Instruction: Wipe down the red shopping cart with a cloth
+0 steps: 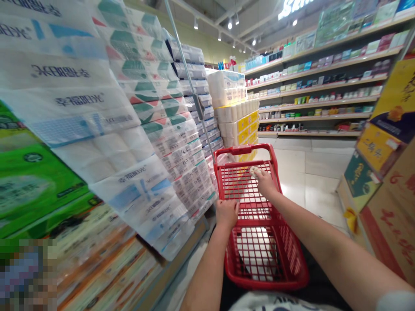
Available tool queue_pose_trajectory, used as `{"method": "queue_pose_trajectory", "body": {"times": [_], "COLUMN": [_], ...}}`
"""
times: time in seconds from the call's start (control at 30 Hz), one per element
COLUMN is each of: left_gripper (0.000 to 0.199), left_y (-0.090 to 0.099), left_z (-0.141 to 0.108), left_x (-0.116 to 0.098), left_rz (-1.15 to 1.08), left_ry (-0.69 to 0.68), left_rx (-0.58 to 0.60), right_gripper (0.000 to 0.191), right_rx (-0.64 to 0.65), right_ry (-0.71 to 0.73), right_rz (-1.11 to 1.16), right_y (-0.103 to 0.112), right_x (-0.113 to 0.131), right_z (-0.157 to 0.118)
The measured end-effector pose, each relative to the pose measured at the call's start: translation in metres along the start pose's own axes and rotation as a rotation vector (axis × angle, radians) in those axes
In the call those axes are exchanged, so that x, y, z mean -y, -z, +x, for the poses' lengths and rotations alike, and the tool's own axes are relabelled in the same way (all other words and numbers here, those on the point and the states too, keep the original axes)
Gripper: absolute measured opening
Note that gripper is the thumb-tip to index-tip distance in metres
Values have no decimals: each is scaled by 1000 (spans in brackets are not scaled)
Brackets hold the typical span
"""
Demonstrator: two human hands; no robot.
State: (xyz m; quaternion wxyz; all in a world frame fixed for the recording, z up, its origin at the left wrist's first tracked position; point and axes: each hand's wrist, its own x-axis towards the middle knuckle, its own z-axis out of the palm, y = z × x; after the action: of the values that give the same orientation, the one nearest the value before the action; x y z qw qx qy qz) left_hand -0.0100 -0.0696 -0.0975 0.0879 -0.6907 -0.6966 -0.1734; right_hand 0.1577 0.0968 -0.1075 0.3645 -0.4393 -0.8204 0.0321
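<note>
Your left hand (227,212) is curled around the left rim of the red basket (264,223); your right hand (266,183), apart from it, pinches a crumpled pale wad (255,172) against the basket's upper grid, near the handle bar (244,149); the basket sits before you, with wrapped paper packs (129,177) stacked left, cartons (389,207) right, stocked shelves (319,97) ahead.

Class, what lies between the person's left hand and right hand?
In the head view, the red plastic grid of the shopping basket lies between left hand and right hand.
</note>
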Motion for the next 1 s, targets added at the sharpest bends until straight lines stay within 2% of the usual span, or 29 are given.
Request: {"method": "queue_pose_trajectory", "body": {"times": [0.07,0.23,0.33,0.4,0.57,0.7,0.87,1.0], "left_gripper": [31,30,29,30,30,30,31,30], "left_y": [0,-1,-1,0,0,0,2,1], "left_z": [0,0,0,0,0,1,1,1], "left_x": [0,2,2,2,2,0,-3,-3], "left_rz": [3,16,12,8,12,10,32,42], "left_ry": [2,-5,-16,-17,-18,-21,8,10], "left_rx": [-4,0,-5,-5,4,1,29,36], "right_gripper": [59,57,52,55,69,80,79,76], "right_rx": [-1,114,132,133,126,180,187,265], "right_ry": [-58,208,257,196,-69,-93,-137,-124], "right_rz": [-15,18,49,24,-110,-92,-41,-71], "right_y": [-1,-8,0,11,32,34,34,43], "right_x": [9,42,43,35,12,7,0,-7], "right_z": [1,-21,-36,-45,-63,-69,-60,-47]}}
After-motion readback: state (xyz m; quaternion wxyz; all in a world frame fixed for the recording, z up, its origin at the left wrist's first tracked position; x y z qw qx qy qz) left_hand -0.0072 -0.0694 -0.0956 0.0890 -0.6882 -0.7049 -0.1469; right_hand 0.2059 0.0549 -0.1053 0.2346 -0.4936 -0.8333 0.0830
